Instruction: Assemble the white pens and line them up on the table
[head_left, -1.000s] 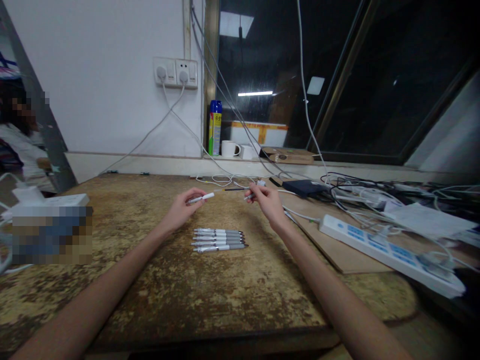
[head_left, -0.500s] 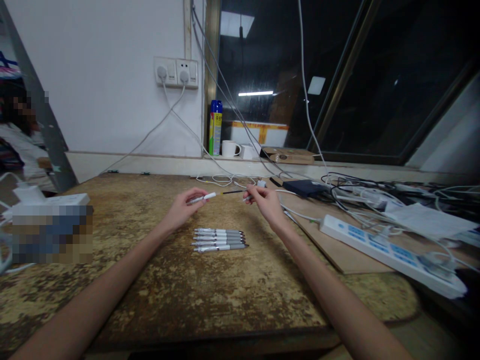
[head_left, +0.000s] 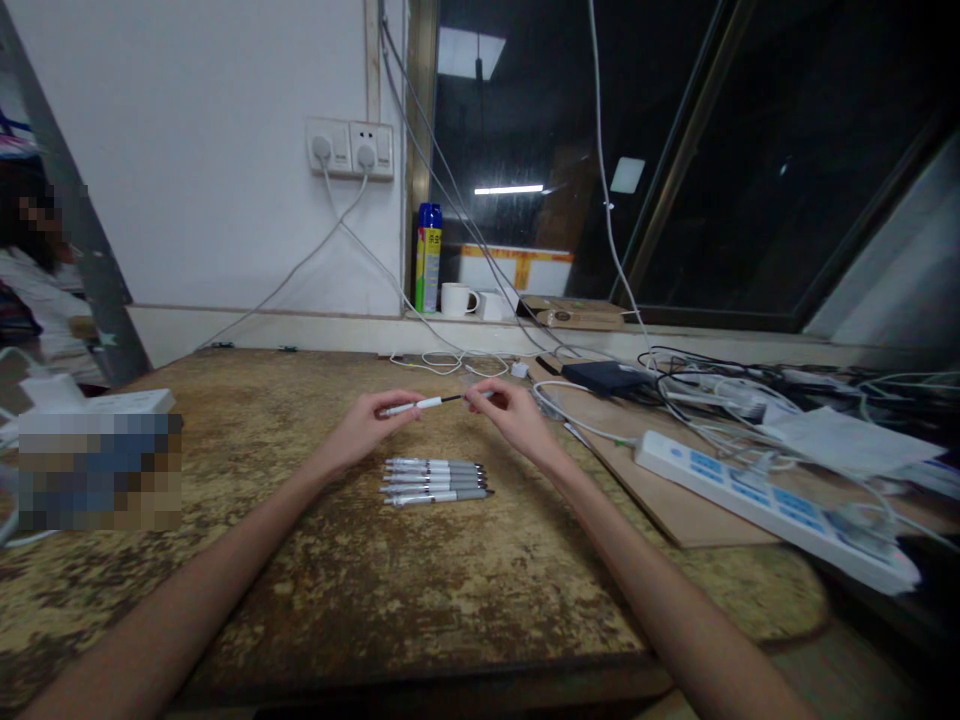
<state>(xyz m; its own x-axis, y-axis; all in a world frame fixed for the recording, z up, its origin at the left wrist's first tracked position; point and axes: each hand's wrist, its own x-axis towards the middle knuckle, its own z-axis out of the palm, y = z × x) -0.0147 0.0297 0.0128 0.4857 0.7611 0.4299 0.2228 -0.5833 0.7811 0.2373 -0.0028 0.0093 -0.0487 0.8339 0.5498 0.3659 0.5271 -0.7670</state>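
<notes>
My left hand (head_left: 369, 422) pinches a white pen barrel (head_left: 427, 403), held nearly level above the wooden table (head_left: 360, 580). A short dark length of a pen refill (head_left: 451, 399) shows between the barrel's right end and my right hand (head_left: 516, 412). The fingers of that hand are closed on the refill's other end. A small greyish piece also shows at those fingertips, too small to make out fully. Below both hands, several white and grey pens (head_left: 435, 482) lie side by side on the table, tips to the right.
A white power strip (head_left: 772, 510) and tangled cables (head_left: 720, 390) lie at the right on a brown board (head_left: 645, 480). A black flat box (head_left: 607, 378) sits behind. A spray can (head_left: 429, 260) and a mug (head_left: 456, 299) stand on the sill. A person (head_left: 45, 290) is at far left.
My hands have come closer together. Less of the refill shows between the barrel and my right fingers, which have moved left.
</notes>
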